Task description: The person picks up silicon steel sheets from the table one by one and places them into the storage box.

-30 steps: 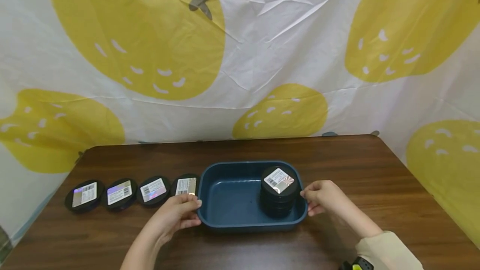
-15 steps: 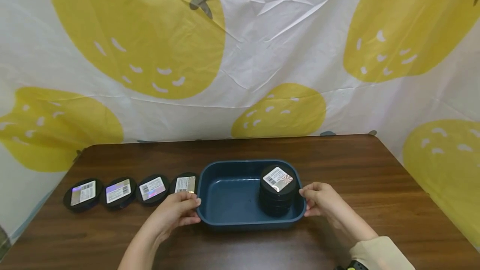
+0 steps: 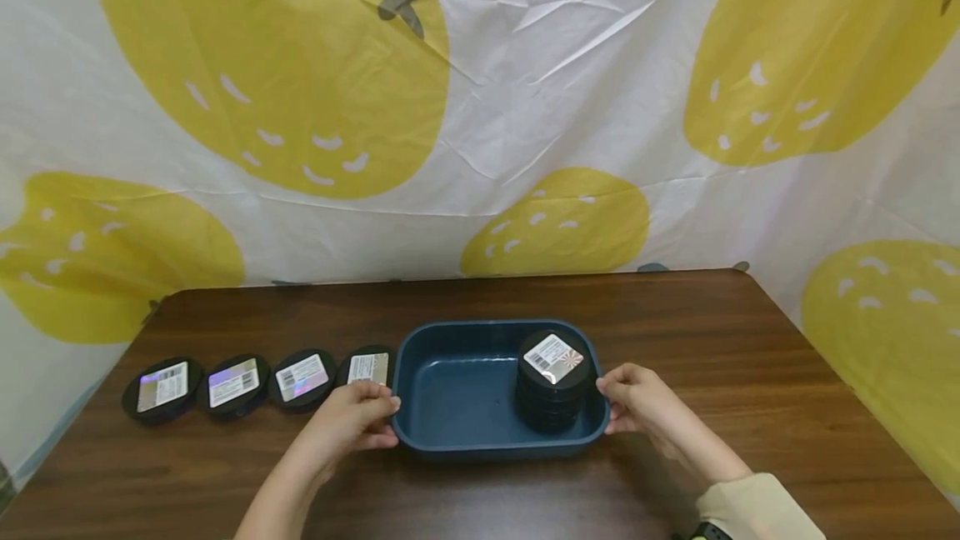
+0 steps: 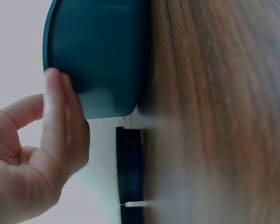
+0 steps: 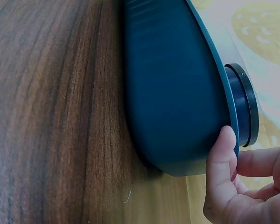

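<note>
Head view: my left grip (image 3: 351, 421) and right grip (image 3: 637, 400) pinch opposite ends of the blue tray (image 3: 457, 402). A black tin stack (image 3: 549, 398) stands inside its right end; four labelled tins (image 3: 302, 379) sit left of the tray, so loading looks partial.

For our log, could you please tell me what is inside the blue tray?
A stack of black containers stands in the right end of the blue tray, a label on top. The floor beneath it and the lower containers' tops are covered.
</note>
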Motion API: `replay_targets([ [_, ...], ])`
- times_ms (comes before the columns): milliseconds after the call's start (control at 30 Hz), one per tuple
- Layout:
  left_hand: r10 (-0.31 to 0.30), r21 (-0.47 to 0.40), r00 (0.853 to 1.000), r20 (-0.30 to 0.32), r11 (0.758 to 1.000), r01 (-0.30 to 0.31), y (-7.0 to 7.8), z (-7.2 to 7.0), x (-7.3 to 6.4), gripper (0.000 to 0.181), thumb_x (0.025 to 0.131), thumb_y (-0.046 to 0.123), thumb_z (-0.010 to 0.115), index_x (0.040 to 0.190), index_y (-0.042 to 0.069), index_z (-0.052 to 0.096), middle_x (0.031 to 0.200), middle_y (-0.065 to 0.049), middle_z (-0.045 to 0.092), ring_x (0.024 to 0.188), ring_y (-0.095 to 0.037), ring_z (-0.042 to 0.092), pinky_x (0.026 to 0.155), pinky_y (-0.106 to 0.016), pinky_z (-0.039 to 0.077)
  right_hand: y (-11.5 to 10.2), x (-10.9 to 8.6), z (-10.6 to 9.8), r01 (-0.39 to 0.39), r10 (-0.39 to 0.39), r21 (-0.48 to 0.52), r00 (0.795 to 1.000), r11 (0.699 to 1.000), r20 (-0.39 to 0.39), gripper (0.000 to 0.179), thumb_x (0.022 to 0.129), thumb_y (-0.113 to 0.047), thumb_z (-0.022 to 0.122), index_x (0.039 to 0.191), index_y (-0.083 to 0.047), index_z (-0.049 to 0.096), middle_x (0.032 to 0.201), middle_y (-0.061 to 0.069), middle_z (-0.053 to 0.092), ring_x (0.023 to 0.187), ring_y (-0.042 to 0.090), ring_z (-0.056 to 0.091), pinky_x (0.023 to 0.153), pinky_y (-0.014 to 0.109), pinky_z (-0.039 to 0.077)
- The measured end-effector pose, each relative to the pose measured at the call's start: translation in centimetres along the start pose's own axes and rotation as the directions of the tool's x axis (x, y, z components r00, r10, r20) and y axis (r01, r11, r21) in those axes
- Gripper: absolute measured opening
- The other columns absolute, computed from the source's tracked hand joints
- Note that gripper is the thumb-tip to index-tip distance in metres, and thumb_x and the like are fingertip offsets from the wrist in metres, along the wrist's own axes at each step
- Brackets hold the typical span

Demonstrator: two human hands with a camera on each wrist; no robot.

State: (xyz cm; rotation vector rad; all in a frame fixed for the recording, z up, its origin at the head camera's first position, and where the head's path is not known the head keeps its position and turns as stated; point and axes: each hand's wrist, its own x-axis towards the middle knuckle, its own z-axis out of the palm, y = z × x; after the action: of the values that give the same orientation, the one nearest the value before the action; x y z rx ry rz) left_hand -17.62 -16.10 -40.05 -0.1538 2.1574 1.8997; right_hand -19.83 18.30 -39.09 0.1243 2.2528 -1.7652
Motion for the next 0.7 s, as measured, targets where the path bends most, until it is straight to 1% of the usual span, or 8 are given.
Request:
replay_targets([
  [100, 0.031, 0.097, 0.997, -0.074, 0.995, -0.024, 0.3, 0.4, -0.3, 0.023, 0.088, 0.004, 0.057, 0.104, -0.013, 0.051, 0.078, -0.011, 0.059, 0.057, -0.016, 0.059, 0.057, -0.031, 0.057, 0.0, 0.0, 0.0, 0.009, -0.009, -0.001, 1.000, 1.000, -0.001, 0.022, 0.092, -0.005, 0.047, 0.104, 0.013, 0.044, 0.071, 0.009, 0.049, 0.057, 0.014, 0.049, 0.051, 0.025, 0.052],
  [167, 0.087, 0.240, 0.991, -0.103, 0.969, -0.060, 0.5, 0.4, -0.5, 0.029, 0.087, 0.007, 0.059, 0.108, -0.012, 0.054, 0.086, -0.015, 0.063, 0.064, -0.020, 0.062, 0.061, -0.035, 0.057, 0.0, 0.0, 0.1, 0.011, -0.011, 0.000, 1.000, 1.000, -0.005, 0.021, 0.092, -0.005, 0.047, 0.103, 0.013, 0.043, 0.072, 0.009, 0.049, 0.056, 0.014, 0.049, 0.051, 0.025, 0.052],
  [233, 0.147, 0.386, 0.983, -0.112, 0.918, -0.093, 0.7, 0.3, -0.7, 0.033, 0.087, 0.013, 0.061, 0.113, -0.009, 0.057, 0.095, -0.017, 0.066, 0.076, -0.025, 0.065, 0.070, -0.041, 0.055, 0.0, -0.1, 0.1, 0.012, -0.012, -0.001, 1.000, 1.000, -0.010, 0.020, 0.092, -0.004, 0.047, 0.102, 0.013, 0.043, 0.072, 0.009, 0.049, 0.056, 0.014, 0.049, 0.051, 0.025, 0.052],
  [333, 0.213, 0.571, 0.971, -0.111, 0.813, -0.113, 0.8, 0.0, -0.9, 0.038, 0.088, 0.022, 0.061, 0.117, -0.003, 0.060, 0.107, -0.017, 0.066, 0.098, -0.032, 0.062, 0.084, -0.049, 0.049, -0.1, -0.1, 0.2, 0.010, -0.010, -0.003, 1.000, 1.000, -0.015, 0.019, 0.092, -0.004, 0.047, 0.102, 0.012, 0.043, 0.071, 0.009, 0.049, 0.056, 0.014, 0.049, 0.051, 0.025, 0.051],
  [367, 0.227, 0.611, 0.967, -0.114, 0.783, -0.112, 0.8, 0.0, -0.9, 0.039, 0.088, 0.024, 0.061, 0.118, -0.001, 0.060, 0.109, -0.017, 0.065, 0.103, -0.034, 0.059, 0.087, -0.051, 0.046, -0.1, -0.1, 0.3, 0.009, -0.009, -0.005, 1.000, 1.000, -0.016, 0.019, 0.093, -0.004, 0.047, 0.102, 0.012, 0.043, 0.071, 0.009, 0.049, 0.056, 0.014, 0.049, 0.051, 0.025, 0.051],
  [433, 0.244, 0.663, 0.961, -0.127, 0.742, -0.101, 0.9, -0.1, -1.1, 0.040, 0.089, 0.025, 0.060, 0.120, 0.000, 0.059, 0.113, -0.020, 0.063, 0.108, -0.039, 0.056, 0.089, -0.055, 0.044, -0.1, -0.1, 0.3, 0.010, -0.010, -0.010, 1.000, 1.000, -0.021, 0.019, 0.093, -0.004, 0.047, 0.101, 0.011, 0.044, 0.071, 0.009, 0.049, 0.056, 0.015, 0.049, 0.051, 0.025, 0.051],
  [567, 0.312, 0.765, 0.938, -0.154, 0.638, -0.086, 0.9, -0.2, -1.2, 0.046, 0.088, 0.024, 0.060, 0.125, -0.003, 0.054, 0.121, -0.027, 0.056, 0.113, -0.046, 0.050, 0.093, -0.058, 0.040, -0.1, -0.1, 0.4, 0.011, -0.011, -0.025, 0.999, 1.000, -0.036, 0.019, 0.093, -0.005, 0.048, 0.102, 0.011, 0.044, 0.070, 0.009, 0.049, 0.055, 0.015, 0.049, 0.051, 0.025, 0.051],
  [700, 0.381, 0.825, 0.918, -0.114, 0.551, -0.126, 0.6, -0.5, -1.3, 0.059, 0.084, 0.022, 0.064, 0.132, -0.008, 0.045, 0.132, -0.029, 0.045, 0.124, -0.045, 0.040, 0.101, -0.063, 0.027, -0.1, -0.1, 0.5, 0.014, -0.016, -0.043, 0.999, 0.999, -0.049, 0.018, 0.093, -0.005, 0.048, 0.101, 0.011, 0.044, 0.068, 0.008, 0.047, 0.055, 0.015, 0.048, 0.051, 0.026, 0.051],
])
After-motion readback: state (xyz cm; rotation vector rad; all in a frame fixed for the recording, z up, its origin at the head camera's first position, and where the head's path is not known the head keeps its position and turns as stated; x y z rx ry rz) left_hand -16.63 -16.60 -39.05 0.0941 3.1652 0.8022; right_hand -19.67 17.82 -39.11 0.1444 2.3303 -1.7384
